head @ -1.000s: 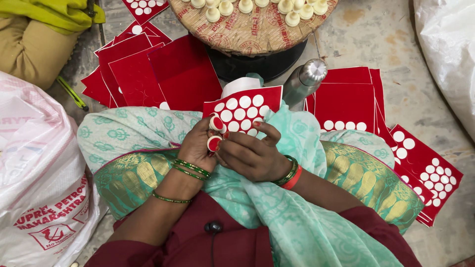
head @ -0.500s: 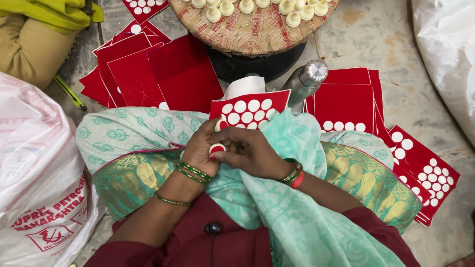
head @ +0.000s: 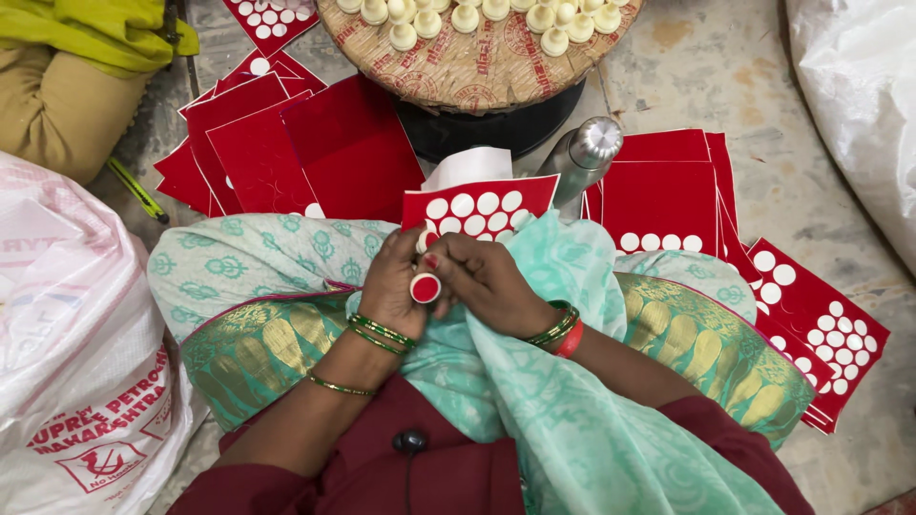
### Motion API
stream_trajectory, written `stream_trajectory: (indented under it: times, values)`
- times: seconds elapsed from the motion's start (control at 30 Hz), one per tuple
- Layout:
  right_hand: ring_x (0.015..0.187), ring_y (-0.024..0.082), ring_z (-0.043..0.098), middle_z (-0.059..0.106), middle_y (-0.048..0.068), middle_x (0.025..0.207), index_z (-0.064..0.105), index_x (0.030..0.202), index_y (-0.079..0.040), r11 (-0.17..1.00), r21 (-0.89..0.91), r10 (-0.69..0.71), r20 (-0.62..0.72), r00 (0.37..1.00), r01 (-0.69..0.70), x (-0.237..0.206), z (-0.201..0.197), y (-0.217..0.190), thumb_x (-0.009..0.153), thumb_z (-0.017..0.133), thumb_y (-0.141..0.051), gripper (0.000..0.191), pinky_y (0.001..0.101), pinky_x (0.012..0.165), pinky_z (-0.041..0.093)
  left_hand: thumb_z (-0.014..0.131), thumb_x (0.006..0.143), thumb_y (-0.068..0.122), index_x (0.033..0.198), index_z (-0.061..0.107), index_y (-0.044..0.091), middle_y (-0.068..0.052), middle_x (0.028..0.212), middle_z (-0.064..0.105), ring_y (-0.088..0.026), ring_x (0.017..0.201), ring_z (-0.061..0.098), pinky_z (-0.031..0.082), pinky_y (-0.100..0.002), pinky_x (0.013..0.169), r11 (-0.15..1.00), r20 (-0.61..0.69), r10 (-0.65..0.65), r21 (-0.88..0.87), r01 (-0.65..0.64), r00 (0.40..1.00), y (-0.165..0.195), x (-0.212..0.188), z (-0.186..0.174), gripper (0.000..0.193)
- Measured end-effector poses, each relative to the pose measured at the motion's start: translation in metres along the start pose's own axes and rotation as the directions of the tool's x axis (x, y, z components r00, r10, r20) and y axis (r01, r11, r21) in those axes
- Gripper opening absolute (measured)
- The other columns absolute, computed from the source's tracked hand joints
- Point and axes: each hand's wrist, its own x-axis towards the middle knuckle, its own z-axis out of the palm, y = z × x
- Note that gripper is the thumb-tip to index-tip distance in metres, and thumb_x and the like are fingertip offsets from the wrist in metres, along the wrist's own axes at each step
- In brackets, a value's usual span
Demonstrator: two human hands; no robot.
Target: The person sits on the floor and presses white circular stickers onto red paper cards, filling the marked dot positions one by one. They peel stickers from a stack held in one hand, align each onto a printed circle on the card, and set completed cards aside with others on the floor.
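Note:
My left hand (head: 389,286) and my right hand (head: 491,281) meet over my lap, fingers pinched together around a small round white piece with a red disc on its face (head: 426,287). Just beyond the hands a red sheet with punched white circles (head: 477,210) rests against my knees on the pale green cloth (head: 544,381). Both wrists wear green and gold bangles.
A round woven tray (head: 468,72) with several small white caps sits ahead on a black stand. Red sheets (head: 286,153) lie left and right (head: 668,191) on the floor. A steel bottle (head: 582,153) stands nearby. White sacks (head: 67,362) flank me; another person sits far left (head: 67,95).
The punched red sheet has dropped from my hands toward my knees. My fingers have closed in on the small round piece, whose red face is turned up.

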Motion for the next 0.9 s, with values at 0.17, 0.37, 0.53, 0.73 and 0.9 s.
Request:
stream_trajectory:
  times: [0.17, 0.37, 0.53, 0.73, 0.9]
  values:
    - [0.082, 0.009, 0.061, 0.066, 0.004, 0.098, 0.063, 0.125, -0.003, 0.984, -0.137, -0.12, -0.069, 0.99, 0.109, -0.005, -0.001, -0.023, 0.111, 0.052, -0.024, 0.027, 0.0265, 0.067, 0.053, 0.072, 0.099, 0.022, 0.104, 0.063, 0.009, 0.0, 0.085, 0.065, -0.008, 0.07, 0.062, 0.053, -0.024, 0.061, 0.997, -0.02, 0.062, -0.054, -0.063, 0.998, 0.003, 0.003, -0.001, 0.017]
    - [0.104, 0.038, 0.06, 0.062, 0.022, 0.117, 0.056, 0.126, 0.003, 0.217, -0.957, -0.708, -0.019, 0.706, 0.192, 0.004, -0.019, -0.051, 0.084, 0.074, -0.018, 0.051, 0.0474, 0.092, 0.044, 0.062, 0.095, 0.018, 0.106, 0.065, 0.005, -0.003, 0.09, 0.071, -0.006, 0.072, 0.065, 0.053, -0.019, 0.062, 0.994, 0.012, -0.105, -0.028, 0.105, 0.994, 0.015, -0.01, -0.003, 0.017]
    - [0.09, 0.027, 0.064, 0.069, 0.011, 0.098, 0.068, 0.115, -0.003, 0.45, -0.891, -0.432, -0.166, 0.887, 0.053, 0.01, -0.038, -0.032, 0.093, 0.077, -0.023, 0.031, 0.0419, 0.091, 0.046, 0.071, 0.099, 0.017, 0.111, 0.062, 0.004, 0.0, 0.088, 0.067, -0.004, 0.068, 0.061, 0.048, -0.018, 0.054, 0.993, 0.072, -0.047, 0.112, 0.039, 0.996, 0.036, -0.019, -0.016, 0.019]
    - [0.095, 0.007, 0.059, 0.066, 0.001, 0.104, 0.065, 0.109, -0.001, 0.891, -0.409, -0.329, -0.286, 0.9, 0.196, 0.022, -0.066, 0.006, 0.105, 0.066, -0.018, 0.017, 0.0251, 0.086, 0.05, 0.07, 0.09, 0.026, 0.121, 0.072, 0.003, -0.001, 0.085, 0.07, -0.009, 0.073, 0.067, 0.055, -0.02, 0.062, 0.987, 0.133, 0.116, -0.122, -0.099, 0.984, 0.121, -0.038, -0.062, 0.039]
    - [0.092, 0.002, 0.058, 0.068, -0.003, 0.101, 0.064, 0.108, -0.002, 0.952, -0.246, -0.26, -0.343, 0.902, 0.181, 0.022, -0.073, 0.013, 0.106, 0.064, -0.018, 0.017, 0.0213, 0.084, 0.05, 0.07, 0.116, 0.022, 0.11, 0.064, 0.008, -0.003, 0.096, 0.068, -0.012, 0.087, 0.064, 0.054, -0.023, 0.076, 0.831, -0.124, 0.392, -0.377, -0.409, 0.912, 0.219, -0.061, -0.135, 0.017]
